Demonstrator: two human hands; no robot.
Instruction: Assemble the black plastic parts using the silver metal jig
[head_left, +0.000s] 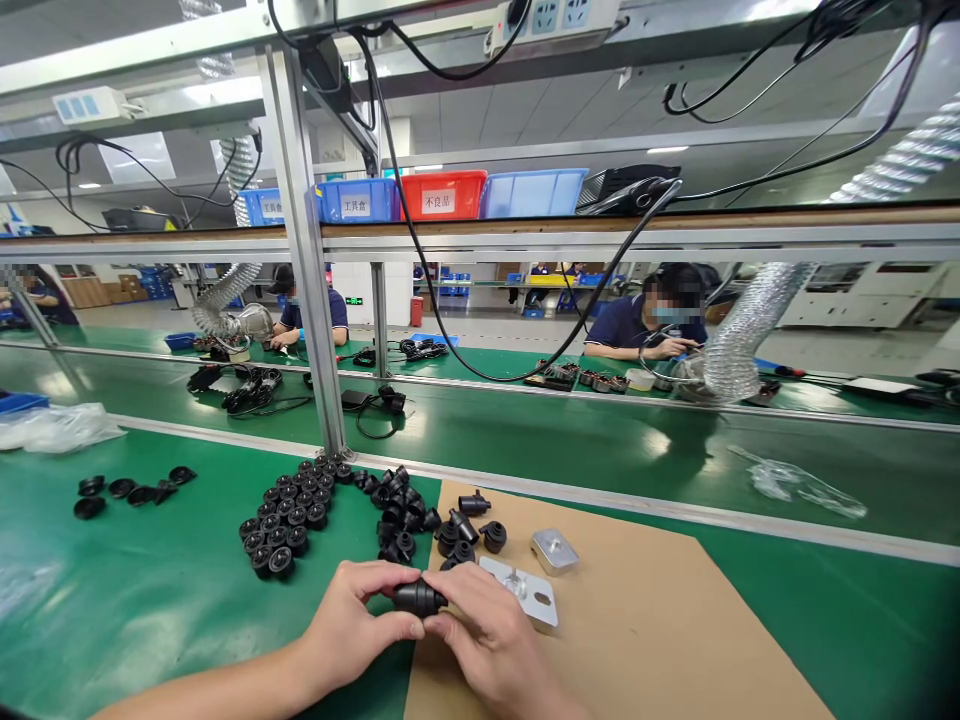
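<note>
Between my two hands is a black ribbed plastic part (420, 598), held sideways over the left edge of a brown cardboard sheet (637, 640). My left hand (360, 615) pinches its left end with thumb and fingers. The fingers of my right hand (495, 625) close on its right end. Just beyond my right hand lies a silver metal plate (541, 598) with a hole, partly covered by the hand. A smaller metal block (555, 551) sits behind it. Several black fittings (465, 528) lie on the cardboard's far left corner.
Round black caps (289, 510) stand in rows on the green table (187, 600), beside a heap of black parts (397, 505). Loose black pieces (135, 489) lie farther left. A metal post (307, 250) rises behind. Co-workers (637, 325) sit across the conveyor (525, 430).
</note>
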